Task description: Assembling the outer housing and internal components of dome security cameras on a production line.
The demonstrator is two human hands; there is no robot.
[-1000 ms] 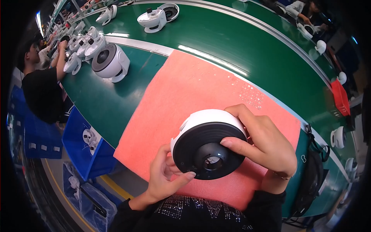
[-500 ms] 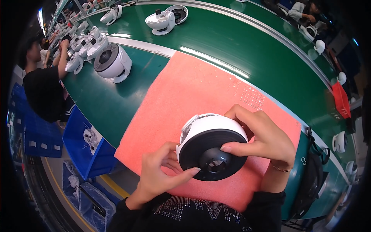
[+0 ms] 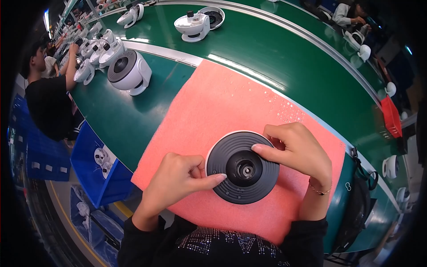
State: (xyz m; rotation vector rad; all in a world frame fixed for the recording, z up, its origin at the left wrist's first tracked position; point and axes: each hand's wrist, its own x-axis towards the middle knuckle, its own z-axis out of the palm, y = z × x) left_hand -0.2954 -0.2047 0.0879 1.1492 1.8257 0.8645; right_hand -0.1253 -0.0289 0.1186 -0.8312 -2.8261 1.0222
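Two hands are busy here, and they are ours. We have a round dark disc [image 3: 243, 167] with rings on it and a hole in the middle, lying flat on a pink foam mat [image 3: 222, 102] just in front of us, with a white rim peeking out under it. Our left hand [image 3: 175, 180] has a loose grip, with the thumb tip touching the disc's left edge. Our right hand [image 3: 296, 149] curls over the top right side, with one finger pressing on the rings. We think we are fitting the dark disc onto its white body, and the next move would need a steady push or turn with both hands so it sits even. To our left, below the green counter [image 3: 133, 124], a blue bin [image 3: 95, 167] holds small white parts. Farther on the counter stands a white round fan-like unit [image 3: 129, 71], and beyond it more white units [image 3: 195, 24]. Far right is a red tray [image 3: 391, 116]. A person in black [image 3: 49, 98] works at the far left. We see no labels or signs clear enough to tell.
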